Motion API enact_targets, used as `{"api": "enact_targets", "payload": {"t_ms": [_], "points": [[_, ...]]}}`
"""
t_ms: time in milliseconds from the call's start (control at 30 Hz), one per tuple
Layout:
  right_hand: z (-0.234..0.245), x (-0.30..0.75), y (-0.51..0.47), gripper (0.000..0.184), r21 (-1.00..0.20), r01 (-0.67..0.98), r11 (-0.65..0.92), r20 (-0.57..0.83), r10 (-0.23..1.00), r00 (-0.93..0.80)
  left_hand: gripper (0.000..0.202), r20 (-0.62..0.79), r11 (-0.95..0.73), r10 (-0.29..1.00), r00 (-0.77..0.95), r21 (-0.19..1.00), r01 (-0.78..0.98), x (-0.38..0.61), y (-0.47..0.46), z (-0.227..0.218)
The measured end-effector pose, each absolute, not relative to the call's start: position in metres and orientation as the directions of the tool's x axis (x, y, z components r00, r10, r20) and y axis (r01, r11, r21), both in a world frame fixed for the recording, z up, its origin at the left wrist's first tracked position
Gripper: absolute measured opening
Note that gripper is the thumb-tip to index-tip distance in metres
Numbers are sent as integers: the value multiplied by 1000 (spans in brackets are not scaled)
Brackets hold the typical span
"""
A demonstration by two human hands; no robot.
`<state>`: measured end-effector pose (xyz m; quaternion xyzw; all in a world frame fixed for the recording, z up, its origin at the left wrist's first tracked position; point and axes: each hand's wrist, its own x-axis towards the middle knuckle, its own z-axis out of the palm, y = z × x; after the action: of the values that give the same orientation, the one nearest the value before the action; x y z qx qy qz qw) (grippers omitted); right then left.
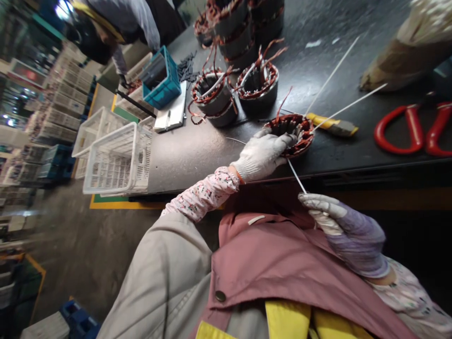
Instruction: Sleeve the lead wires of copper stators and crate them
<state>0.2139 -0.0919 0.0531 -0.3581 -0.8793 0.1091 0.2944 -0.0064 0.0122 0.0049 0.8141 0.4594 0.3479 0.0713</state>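
A motor stator (306, 133) with copper windings lies near the bench's front edge. My left hand (263, 149), in a white knitted glove, is closed over its near left rim, steadying it. White cord (295, 175) runs taut from the stator down toward me. Its lower end is pinched by my right hand (330, 216), which wears a white and purple glove and hangs in front of the bench edge. Two more stiff white cord lengths (334, 73) stick out beyond the stator. Right behind it lies a yellow-handled cutter knife (334, 125).
Other stators (259, 82) stand behind, some stacked. Red-handled scissors (399, 129) lie at right, below a wrapped roll (406, 56). Left are a teal crate (162, 80), a white board (171, 110) and white baskets (111, 160). A co-worker (134, 23) bends over the far left.
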Motion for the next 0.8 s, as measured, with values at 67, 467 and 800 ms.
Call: {"api": "enact_targets", "payload": {"t_ms": [67, 467, 800], "points": [[53, 212, -93, 37, -408, 575, 710, 452, 704, -548, 47, 504, -571, 794, 341, 424, 702, -7, 13, 5], [55, 209, -102, 35, -465, 603, 648, 466, 758, -455, 48, 517, -573, 791, 326, 441, 691, -7, 13, 4], [31, 192, -53, 16, -315, 510, 800, 531, 595, -604, 48, 546, -583, 782, 300, 470, 662, -8, 9, 2]]}}
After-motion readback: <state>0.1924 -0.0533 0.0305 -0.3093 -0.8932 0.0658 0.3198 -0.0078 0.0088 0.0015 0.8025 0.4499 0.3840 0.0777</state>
